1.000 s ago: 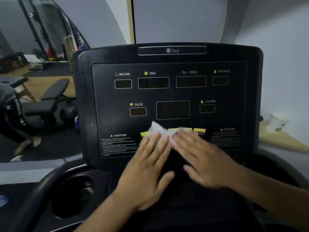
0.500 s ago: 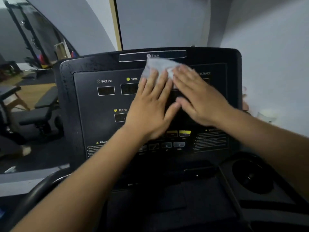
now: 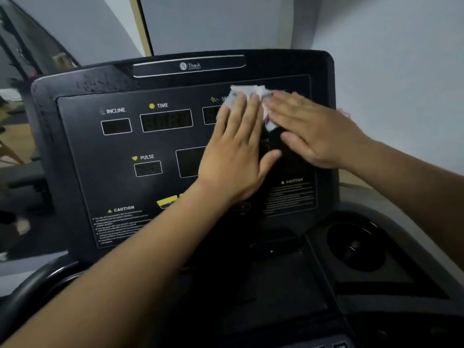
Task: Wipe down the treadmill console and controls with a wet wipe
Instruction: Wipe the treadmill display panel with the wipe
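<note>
The black treadmill console (image 3: 120, 151) fills the view, with labelled windows for incline, time and pulse. A crumpled white wet wipe (image 3: 251, 92) lies flat on its upper right area, over the speed display. My left hand (image 3: 236, 151) presses the wipe with straight fingers. My right hand (image 3: 308, 129) lies beside it, its fingers flat on the wipe's right part. Both hands hide the speed, distance and calorie windows and most of the buttons; a yellow button (image 3: 167, 202) shows by my left forearm.
A round cup holder (image 3: 356, 247) sits in the tray at the lower right. A curved black handrail (image 3: 32, 287) runs at the lower left. Grey walls stand behind and to the right; gym benches show dimly at far left.
Both hands slid the wipe from the console's lower middle up to the top, then rightward over the speed display. The camera view shifted, moving the console slightly.
</note>
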`<state>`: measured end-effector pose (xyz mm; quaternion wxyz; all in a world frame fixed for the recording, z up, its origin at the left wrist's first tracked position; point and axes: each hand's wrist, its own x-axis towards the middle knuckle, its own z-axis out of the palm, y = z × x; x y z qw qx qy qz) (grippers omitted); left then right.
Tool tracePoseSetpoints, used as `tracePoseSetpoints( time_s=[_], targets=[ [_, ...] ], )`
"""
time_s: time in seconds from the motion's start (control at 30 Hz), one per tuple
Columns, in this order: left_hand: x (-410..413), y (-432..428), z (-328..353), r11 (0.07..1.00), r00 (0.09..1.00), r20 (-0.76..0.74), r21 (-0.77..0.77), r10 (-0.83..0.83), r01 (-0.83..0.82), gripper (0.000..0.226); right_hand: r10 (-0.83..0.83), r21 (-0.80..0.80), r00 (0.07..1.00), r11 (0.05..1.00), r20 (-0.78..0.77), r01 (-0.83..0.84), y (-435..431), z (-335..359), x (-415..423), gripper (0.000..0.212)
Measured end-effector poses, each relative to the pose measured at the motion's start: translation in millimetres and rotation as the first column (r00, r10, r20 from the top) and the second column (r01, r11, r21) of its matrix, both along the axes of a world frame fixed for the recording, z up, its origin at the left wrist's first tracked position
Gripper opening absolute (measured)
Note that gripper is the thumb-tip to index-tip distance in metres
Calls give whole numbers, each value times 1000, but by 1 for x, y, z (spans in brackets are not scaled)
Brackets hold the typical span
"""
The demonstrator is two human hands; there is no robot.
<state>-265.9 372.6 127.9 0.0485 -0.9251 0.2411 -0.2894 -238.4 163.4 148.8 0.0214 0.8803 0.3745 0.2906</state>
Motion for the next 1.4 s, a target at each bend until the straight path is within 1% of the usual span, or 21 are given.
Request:
tracePoseSetpoints(
  time_s=[0.07, 0.13, 0.23, 0.3, 0.37, 0.43, 0.5, 0.57, 0.63, 0.73, 0.83, 0.9, 0.97, 1.03, 1.1, 1.13, 1.2, 1.27, 1.33, 1.4],
  targets=[
    [2, -9, -1, 999, 1000, -26, -37, 11, -12, 83, -27, 84, 1000, 996, 6, 26, 4, -7, -5, 57],
    [-21, -8, -27, 997, 995, -81, -63, -53, 48, 82, -27, 120, 999, 992, -43, 32, 2, -42, -29, 60],
    [-79, 4, -93, 983, 965, -192, -33, -181, 178, 78, 69, 54, 985, 997, -159, -61, -18, -114, -81, 58],
    [-101, 8, -121, 976, 950, -230, 13, -210, 218, 76, 114, -30, 970, 992, -214, -123, -35, -143, -102, 55],
    [-93, 0, -122, 973, 950, -222, 27, -219, 230, 74, 137, -94, 970, 983, -201, -158, -47, -141, -96, 52],
    [-71, -16, -99, 969, 955, -180, 29, -238, 247, 74, 110, -104, 981, 986, -162, -127, -55, -117, -72, 50],
    [-40, -34, -68, 975, 971, -105, 32, -214, 219, 76, 35, -28, 996, 999, -76, -38, -64, -81, -46, 49],
    [-11, -47, -38, 989, 989, -38, 29, -141, 142, 77, -50, 67, 999, 997, 12, 49, -67, -55, -31, 50],
    [-1, -55, -22, 996, 996, -6, 9, -93, 93, 76, -127, 129, 991, 984, 36, 122, -60, -53, -31, 53],
    [-27, -57, -47, 991, 990, -66, -48, -128, 124, 77, -151, 177, 988, 972, -25, 153, -39, -88, -60, 60],
    [-69, -46, -90, 994, 985, -134, 5, -105, 106, 78, -136, 180, 988, 972, -75, 148, -26, -131, -91, 63],
    [-72, -44, -98, 996, 986, -143, 23, -86, 91, 79, -120, 148, 991, 980, -65, 129, -31, -139, -91, 58],
    [-58, -51, -87, 996, 992, -100, 39, -77, 81, 80, -82, 129, 995, 988, -51, 88, -42, -123, -74, 53],
    [-42, -63, -63, 997, 996, -65, 46, -56, 59, 80, -49, 117, 999, 992, -21, 51, -56, -90, -53, 47],
    [-36, -73, -45, 1000, 998, -64, 2, -16, 16, 79, -68, 128, 997, 990, 33, 63, -65, -58, -41, 41],
    [-38, -78, -41, 1000, 997, -71, -20, 6, -7, 79, -94, 170, 993, 982, 74, 81, -62, -50, -43, 39],
    [-47, -81, -42, 998, 993, -101, -33, 55, -59, 78, -160, 316, 980, 942, 122, 114, -48, -54, -56, 40],
    [-56, -78, -47, 994, 985, -139, -7, 107, -109, 76, -208, 409, 977, 897, 57, 167, -27, -77, -71, 47],
    [-62, -73, -50, 990, 978, -155, 27, 140, -137, 77, -251, 380, 967, 892, -39, 246, -18, -95, -76, 50],
    [-65, -69, -50, 996, 989, -110, 0, 94, -94, 77, -289, 317, 956, 903, -55, 291, -19, -95, -74, 49]
  ],
)
